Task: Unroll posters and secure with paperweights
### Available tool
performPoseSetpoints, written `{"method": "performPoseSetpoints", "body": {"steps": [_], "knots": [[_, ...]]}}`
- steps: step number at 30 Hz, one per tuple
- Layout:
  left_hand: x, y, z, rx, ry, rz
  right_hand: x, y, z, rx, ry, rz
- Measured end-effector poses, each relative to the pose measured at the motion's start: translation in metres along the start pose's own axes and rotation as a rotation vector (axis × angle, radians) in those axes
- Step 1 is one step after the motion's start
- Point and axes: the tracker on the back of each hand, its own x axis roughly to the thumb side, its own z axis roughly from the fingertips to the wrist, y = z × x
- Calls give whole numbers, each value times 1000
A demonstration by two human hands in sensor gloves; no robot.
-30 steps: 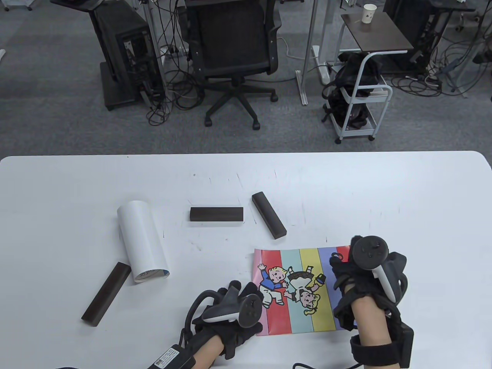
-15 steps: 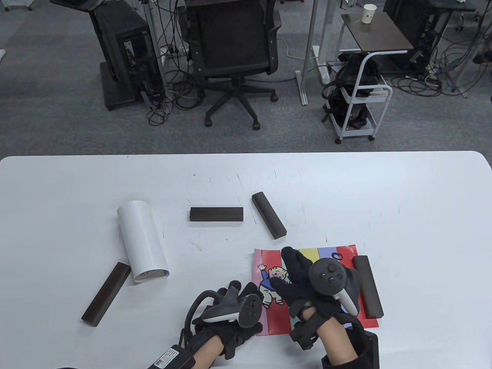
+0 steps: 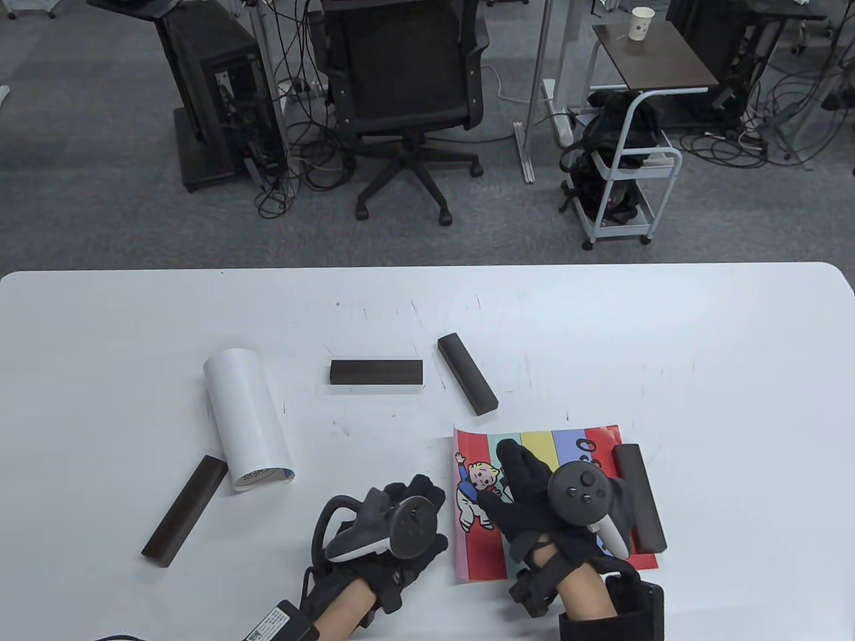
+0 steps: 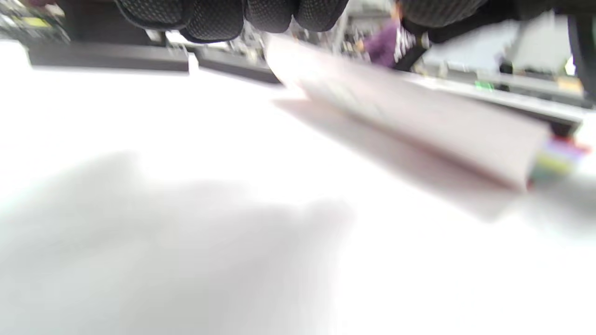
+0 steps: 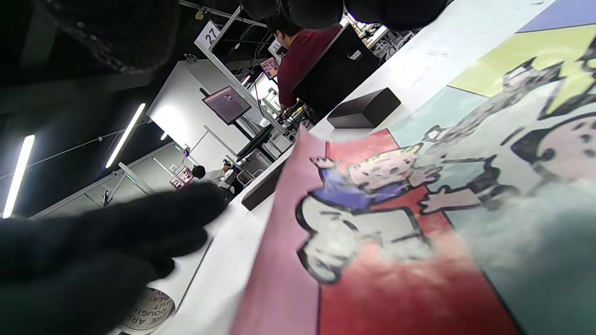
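A: One white table (image 3: 668, 334) carried everything. Largest item on it?

B: Colour-striped cartoon poster (image 3: 574, 447), unrolled near the front edge, right of centre. Its left edge was curling up off the table; the left wrist view showed that edge (image 4: 409, 125) lifted (blurred, so detail unclear). Its right edge lay under a dark paperweight (image 3: 640, 497), which rested on the paper along that edge.

A: Next in size?

B: Rolled white poster (image 3: 247, 420), lying on its side at left, well apart from the open one. Printed lettering showed at its near end.

A: Remaining paperweights?

B: Three, all dark bars lying flat. One (image 3: 185, 511) lay just beside the roll's near end, angled. One (image 3: 376, 372) sat mid-table, and one (image 3: 467, 374) lay angled just past the open poster's far edge.

A: Hands?

B: Right hand (image 3: 534, 494) rested on the open poster, fingers extended forward and apart, grasping nothing; the right wrist view showed the cartoon figure (image 5: 372, 204) close beneath it. Left hand (image 3: 401, 534) sat on the table just left of the poster's curled edge, apart from it, fingers curled under. Whether it gripped anything, I could not tell.
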Motion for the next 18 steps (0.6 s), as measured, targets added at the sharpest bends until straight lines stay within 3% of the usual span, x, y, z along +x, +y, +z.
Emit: {"method": "performPoseSetpoints", "body": {"steps": [4, 8, 12, 18], "knots": [[-33, 54, 37, 173, 142, 20, 0, -1, 1, -1, -6, -6], [-92, 91, 79, 290, 390, 1, -1, 0, 0, -1, -12, -12], [-151, 94, 105, 270, 621, 83, -1, 0, 0, -1, -12, -14], [-226, 59, 109, 49, 896, 118, -1, 0, 1, 2, -12, -7]]}}
